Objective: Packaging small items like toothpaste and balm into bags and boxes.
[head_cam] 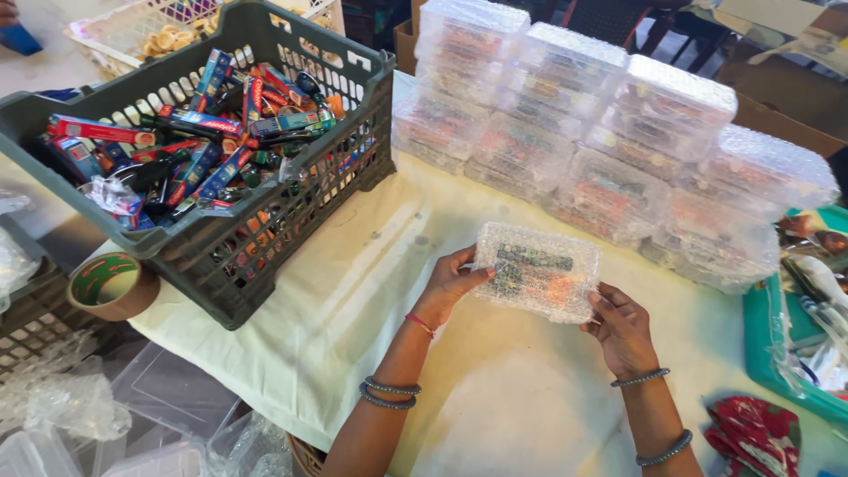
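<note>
the fingers of both hands are closed narrowly on one small bubble-wrapped packet (537, 272), held between them just above the pale cloth-covered table (495, 397). the left hand (449, 287) grips the packet's left edge, thumb on the front and the other fingers curled behind it; the right hand (621, 329) pinches the lower right corner, fingertips pressed against the wrap. dark and orange colours show through the bubbles, but what lies inside is too blurred to tell. both wrists wear beaded bracelets, and the left also carries a thin red thread. beyond the packet, toward the far edge of the table, stands a stack of similar wrapped packets (609, 132), piled several layers high in a stepped row and well apart from the hands. to the left sits a grey plastic crate (265, 230) filled with small red and blue boxes (203, 132), its near corner hanging over the table's edge. a roll of brown tape (110, 284) lies just beside the crate's lower left corner. at the right edge is a teal tray (767, 353) with clear film over its side, and near it a red patterned cloth (755, 433).
</note>
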